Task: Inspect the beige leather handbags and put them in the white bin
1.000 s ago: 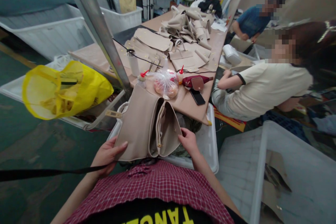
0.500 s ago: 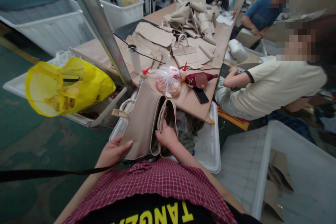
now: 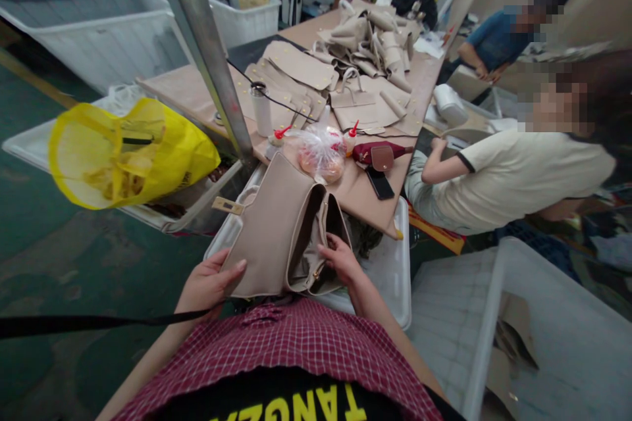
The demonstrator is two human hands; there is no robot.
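Factory floor of green-painted concrete [image 3: 74,276], white plastic bins [image 3: 486,316] standing about it, and a long work table [image 3: 368,194] running away from the person, its brown top stacked with beige leather panels [image 3: 370,36]. A metal post [image 3: 202,46] rises at the table's near left. Right of the table, a co-worker in a cream T-shirt [image 3: 523,184] sits bent forward, with a second co-worker in a blue shirt [image 3: 496,39] farther along. A yellow plastic bag [image 3: 133,151] hangs left of the post above another bin. On the near end of the table: a steel flask [image 3: 261,112], a clear plastic bag of buns [image 3: 320,154], two glue bottles with red nozzles [image 3: 351,139], a dark red pouch [image 3: 368,153] and a black phone [image 3: 380,183]. The beige handbag [image 3: 266,230] is held in the air before the person's chest, above a white bin [image 3: 399,263] and just short of the table edge, its mouth spread open and its pale lining showing. The left hand [image 3: 207,283] lies against the outer panel, fingers [image 3: 232,266] together and nearly straight. The right hand [image 3: 343,262] grips the opened edge, fingers [image 3: 328,248] curled narrowly over the rim. A black strap [image 3: 99,323] runs left from the left wrist.
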